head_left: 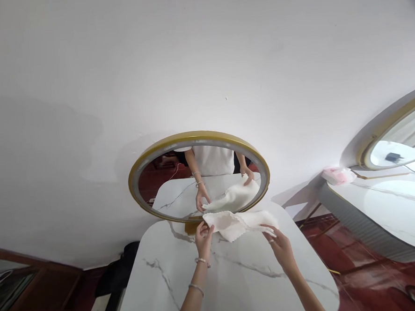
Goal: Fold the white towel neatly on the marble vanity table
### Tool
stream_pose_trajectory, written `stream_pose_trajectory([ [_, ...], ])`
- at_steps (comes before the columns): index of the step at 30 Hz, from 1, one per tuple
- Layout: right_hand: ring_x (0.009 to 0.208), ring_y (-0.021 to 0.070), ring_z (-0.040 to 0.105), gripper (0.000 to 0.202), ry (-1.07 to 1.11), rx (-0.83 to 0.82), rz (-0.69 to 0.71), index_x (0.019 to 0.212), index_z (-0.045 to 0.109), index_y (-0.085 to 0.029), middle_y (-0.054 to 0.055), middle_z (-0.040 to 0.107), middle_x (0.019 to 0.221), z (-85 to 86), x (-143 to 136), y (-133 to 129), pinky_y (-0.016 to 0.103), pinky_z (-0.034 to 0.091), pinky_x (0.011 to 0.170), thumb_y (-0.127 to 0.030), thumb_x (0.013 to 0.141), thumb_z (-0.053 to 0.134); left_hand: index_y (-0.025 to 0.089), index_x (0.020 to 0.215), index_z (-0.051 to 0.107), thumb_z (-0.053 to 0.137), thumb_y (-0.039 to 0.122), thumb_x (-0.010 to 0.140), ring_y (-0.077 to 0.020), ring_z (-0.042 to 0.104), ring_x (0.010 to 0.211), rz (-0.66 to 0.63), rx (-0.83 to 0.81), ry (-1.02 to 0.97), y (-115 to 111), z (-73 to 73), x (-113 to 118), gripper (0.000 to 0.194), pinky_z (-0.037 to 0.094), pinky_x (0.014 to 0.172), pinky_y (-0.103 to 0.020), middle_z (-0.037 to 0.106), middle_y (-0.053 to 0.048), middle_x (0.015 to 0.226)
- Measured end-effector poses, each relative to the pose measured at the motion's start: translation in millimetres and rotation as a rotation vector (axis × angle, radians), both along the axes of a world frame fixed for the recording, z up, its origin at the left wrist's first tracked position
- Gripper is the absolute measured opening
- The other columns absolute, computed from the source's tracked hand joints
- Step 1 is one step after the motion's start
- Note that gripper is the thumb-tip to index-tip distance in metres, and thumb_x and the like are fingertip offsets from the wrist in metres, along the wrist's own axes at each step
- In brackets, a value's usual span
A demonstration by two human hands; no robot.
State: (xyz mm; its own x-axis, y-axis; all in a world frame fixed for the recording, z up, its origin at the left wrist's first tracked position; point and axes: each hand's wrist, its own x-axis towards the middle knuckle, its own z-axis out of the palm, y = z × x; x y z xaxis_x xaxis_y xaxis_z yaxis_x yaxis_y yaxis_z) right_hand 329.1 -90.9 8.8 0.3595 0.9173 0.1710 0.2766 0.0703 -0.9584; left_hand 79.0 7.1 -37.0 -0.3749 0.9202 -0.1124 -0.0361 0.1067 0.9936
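A white cloth (232, 223) with a scalloped edge stretches between my two hands, just above the marble-patterned table (243, 284). My left hand (204, 240), with bracelets on its wrist, pinches the cloth's left end. At the right end, my right hand (280, 247) grips the cloth between thumb and fingers. Right behind the cloth stands an oval-looking mirror (167, 188) with a gold rim, on a gold base (192, 228) that the cloth and left hand partly hide. Both hands and the cloth show again in the glass.
To the right, a second table (390, 210) carries another gold-rimmed mirror (399, 125) and a pink-and-white packet (338, 175). A wooden cabinet (43, 287) and a black object (119, 269) stand at the left. A white wall (187, 58) rises behind the mirror.
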Motion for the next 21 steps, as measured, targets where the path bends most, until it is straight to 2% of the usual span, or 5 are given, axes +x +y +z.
stream_pose_trajectory([
  [3, 0.092, 0.0234, 0.066, 0.037, -0.073, -0.014, -0.043, 0.096, 0.070, -0.019, 0.009, 0.071, 0.102, 7.0, 1, -9, 0.029, 0.053, 0.078, -0.047, 0.081, 0.051, 0.014, 0.102, 0.064, 0.081, 0.053, 0.052, -0.0229, 0.067, 0.089, -0.062, 0.008, -0.030, 3, 7.7, 4, 0.066, 0.053, 0.077, -0.034, 0.068, -0.015, 0.103],
  [8, 0.063, 0.0184, 0.062, 0.045, -0.220, -0.049, -0.139, 0.090, 0.074, -0.019, 0.007, 0.071, 0.079, 17.5, 6, -20, 0.024, 0.048, 0.053, -0.057, 0.078, 0.054, 0.012, 0.089, 0.068, 0.072, 0.066, 0.057, -0.0251, 0.067, 0.084, -0.191, 0.038, -0.002, -1, 21.3, 9, 0.063, 0.052, 0.076, -0.034, 0.071, -0.012, 0.087],
  [12, 0.053, 0.0137, 0.048, 0.048, -0.366, 0.069, -0.267, 0.080, 0.074, -0.018, 0.001, 0.052, 0.054, 32.2, 17, -30, 0.023, 0.041, 0.051, -0.062, 0.077, 0.056, 0.013, 0.076, 0.067, 0.064, 0.072, 0.062, -0.0214, 0.063, 0.073, -0.233, 0.087, 0.104, -12, 35.4, -4, 0.061, 0.050, 0.071, -0.032, 0.067, -0.007, 0.071],
  [16, 0.058, 0.0128, 0.049, 0.046, -0.416, 0.128, -0.315, 0.076, 0.071, -0.019, 0.002, 0.056, 0.065, 49.2, 32, -42, 0.023, 0.041, 0.055, -0.062, 0.078, 0.056, 0.015, 0.079, 0.068, 0.062, 0.065, 0.071, -0.0182, 0.058, 0.073, -0.321, 0.169, 0.225, -31, 64.6, -26, 0.051, 0.047, 0.074, -0.030, 0.065, -0.003, 0.072],
  [21, 0.074, 0.0170, 0.058, 0.040, -0.394, 0.152, -0.263, 0.074, 0.068, -0.019, 0.007, 0.063, 0.083, 66.7, 47, -53, 0.024, 0.047, 0.063, -0.057, 0.080, 0.056, 0.023, 0.116, 0.061, 0.048, 0.048, 0.090, -0.0145, 0.059, 0.074, -0.521, 0.320, 0.541, -55, 116.2, -51, 0.039, 0.049, 0.073, -0.026, 0.067, -0.005, 0.100],
])
